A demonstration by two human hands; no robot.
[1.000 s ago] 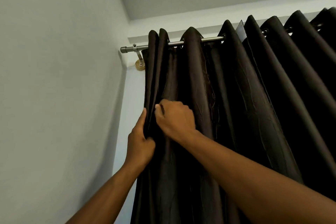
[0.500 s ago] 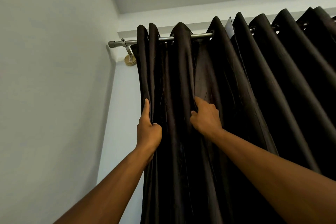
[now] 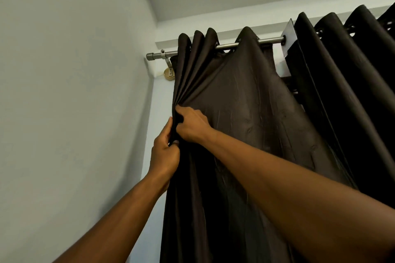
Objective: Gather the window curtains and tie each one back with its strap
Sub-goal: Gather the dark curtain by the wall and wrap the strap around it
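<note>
Curtain [image 3: 245, 113], dark brown, hangs by its eyelets from the rod [image 3: 226, 46] at the room's left corner, and both hands work on it just below the rod's end. Only the head view is given. The left hand [image 3: 164, 153] pinches a bundle of pleats at the curtain's outer edge, thumb pressed against curled fingers with the cloth between them. The right hand [image 3: 190, 123] sits just above and touching it, fingers curled round the next fold and drawing it against the bundle, so the cloth runs taut in a slant up to a lone eyelet farther along the rod. Three pleats already stand close together near the bracket [image 3: 168, 70]. A second curtain [image 3: 342, 92] hangs to the right, apart from the first, with a gap of light wall between them. No strap shows anywhere, so the tying looks some way off.

The main risk, I judge, is the taut span: pulling the fold sideways from low down may jam that eyelet on the rod rather than slide it, and a harder tug could strain the bracket. The slick cloth could also slip out of the left pinch while the right hand reaches for another fold, letting the pleats spring apart.
</note>
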